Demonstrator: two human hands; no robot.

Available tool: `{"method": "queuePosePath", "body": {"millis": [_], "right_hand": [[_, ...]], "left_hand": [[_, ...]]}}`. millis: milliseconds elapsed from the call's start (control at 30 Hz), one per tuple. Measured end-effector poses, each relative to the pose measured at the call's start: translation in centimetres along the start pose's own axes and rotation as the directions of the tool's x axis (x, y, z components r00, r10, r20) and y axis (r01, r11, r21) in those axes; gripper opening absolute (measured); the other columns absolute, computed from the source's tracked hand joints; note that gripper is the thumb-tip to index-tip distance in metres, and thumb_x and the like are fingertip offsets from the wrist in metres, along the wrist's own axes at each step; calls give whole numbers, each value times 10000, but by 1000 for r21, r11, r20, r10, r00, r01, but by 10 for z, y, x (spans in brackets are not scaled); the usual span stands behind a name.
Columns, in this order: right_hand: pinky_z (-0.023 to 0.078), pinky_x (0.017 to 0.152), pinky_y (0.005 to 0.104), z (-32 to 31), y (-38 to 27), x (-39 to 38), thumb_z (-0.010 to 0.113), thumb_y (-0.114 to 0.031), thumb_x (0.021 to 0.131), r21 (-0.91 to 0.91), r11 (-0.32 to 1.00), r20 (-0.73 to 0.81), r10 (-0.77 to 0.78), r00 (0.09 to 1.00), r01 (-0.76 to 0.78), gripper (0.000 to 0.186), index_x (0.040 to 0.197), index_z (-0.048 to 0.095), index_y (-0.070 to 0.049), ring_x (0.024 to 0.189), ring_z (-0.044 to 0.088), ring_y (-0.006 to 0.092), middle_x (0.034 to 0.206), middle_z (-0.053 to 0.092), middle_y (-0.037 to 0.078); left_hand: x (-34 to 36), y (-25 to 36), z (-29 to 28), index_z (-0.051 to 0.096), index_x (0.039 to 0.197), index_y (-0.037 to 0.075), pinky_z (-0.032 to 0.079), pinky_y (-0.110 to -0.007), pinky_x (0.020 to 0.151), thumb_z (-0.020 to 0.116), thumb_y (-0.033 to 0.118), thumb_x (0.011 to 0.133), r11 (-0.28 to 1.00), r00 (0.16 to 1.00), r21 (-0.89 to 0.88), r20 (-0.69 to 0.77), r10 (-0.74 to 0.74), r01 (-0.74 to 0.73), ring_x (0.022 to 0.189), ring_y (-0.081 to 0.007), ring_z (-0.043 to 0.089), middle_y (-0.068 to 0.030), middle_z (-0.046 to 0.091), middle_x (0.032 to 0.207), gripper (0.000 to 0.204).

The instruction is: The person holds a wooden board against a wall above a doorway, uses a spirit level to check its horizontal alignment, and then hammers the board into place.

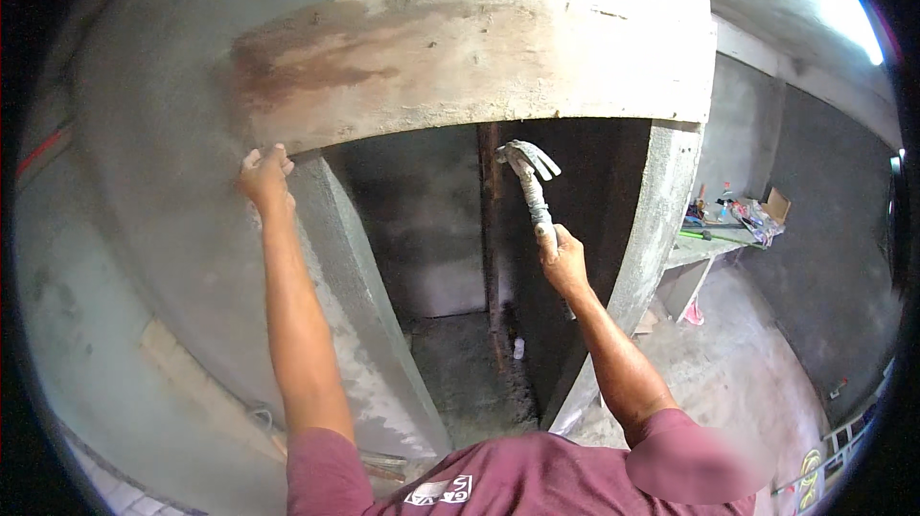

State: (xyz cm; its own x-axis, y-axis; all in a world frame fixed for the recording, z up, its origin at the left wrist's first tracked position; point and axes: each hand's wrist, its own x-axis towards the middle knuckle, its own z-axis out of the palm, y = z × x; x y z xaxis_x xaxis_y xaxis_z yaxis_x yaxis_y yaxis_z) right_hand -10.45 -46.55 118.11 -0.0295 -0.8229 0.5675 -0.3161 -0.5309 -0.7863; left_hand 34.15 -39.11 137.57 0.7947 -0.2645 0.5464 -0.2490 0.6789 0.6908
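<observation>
A long wooden board [460, 56], pale with a reddish-brown stain at its left end, spans the top of a doorway. My left hand [266, 176] is closed at the board's lower left corner, its fingers curled against the edge. In my right hand [563, 260] is a claw hammer [533, 192], gripped by its handle. The hammer's head points up, just below the board and in front of the dark opening. Plaster-like grey smears cover its head and shaft.
Rough cement jambs, left [359, 238] and right [661, 181], frame the doorway. A white bottle-like item [518, 348] is on the floor inside. At right, a concrete counter [704, 248] bears tools and bags. A ladder [853, 444] shows at the lower right.
</observation>
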Motion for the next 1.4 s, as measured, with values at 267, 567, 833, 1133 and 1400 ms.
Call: {"method": "queuePosePath", "body": {"millis": [267,567,833,1133,1400], "right_hand": [[476,632,421,0,-42,4,562,-389,993,31,996,-28,-87,996,88,432,895,589,30,645,618,287,692,598,210],[500,607,451,-5,-146,29,593,-367,988,-167,876,5,-459,888,453,380,942,588,10,699,667,440,701,617,264],[490,618,512,10,-229,88,573,-487,976,-467,723,86,-536,840,509,487,905,569,-6,691,648,456,694,624,259],[505,644,515,31,-225,102,593,-498,961,-502,675,88,-582,809,540,485,918,571,-16,734,662,452,735,650,255],[515,686,513,20,-217,111,575,-512,967,-549,663,103,-550,828,509,495,954,585,-18,784,671,456,782,666,260]], "left_hand": [[-3,1,2,427,1320,-194,592,-300,621,713,1,827,997,999,64,-21,-34,35,760,-227,683,-219,654,996,602],[-1,0,6,467,1255,-147,563,-285,533,736,-12,775,998,999,60,-35,34,-32,662,-203,665,-204,653,952,566],[-2,7,5,431,1251,-57,563,-327,578,688,-28,826,992,999,114,-23,48,-46,700,-208,648,-175,621,937,498],[16,-13,-15,627,969,-25,491,-345,630,722,26,786,920,960,281,11,280,-271,634,-207,628,-90,647,744,212],[-37,37,-32,635,1050,28,540,-289,566,652,63,879,944,994,-320,-45,-98,79,611,-126,561,-27,586,808,175]]}}
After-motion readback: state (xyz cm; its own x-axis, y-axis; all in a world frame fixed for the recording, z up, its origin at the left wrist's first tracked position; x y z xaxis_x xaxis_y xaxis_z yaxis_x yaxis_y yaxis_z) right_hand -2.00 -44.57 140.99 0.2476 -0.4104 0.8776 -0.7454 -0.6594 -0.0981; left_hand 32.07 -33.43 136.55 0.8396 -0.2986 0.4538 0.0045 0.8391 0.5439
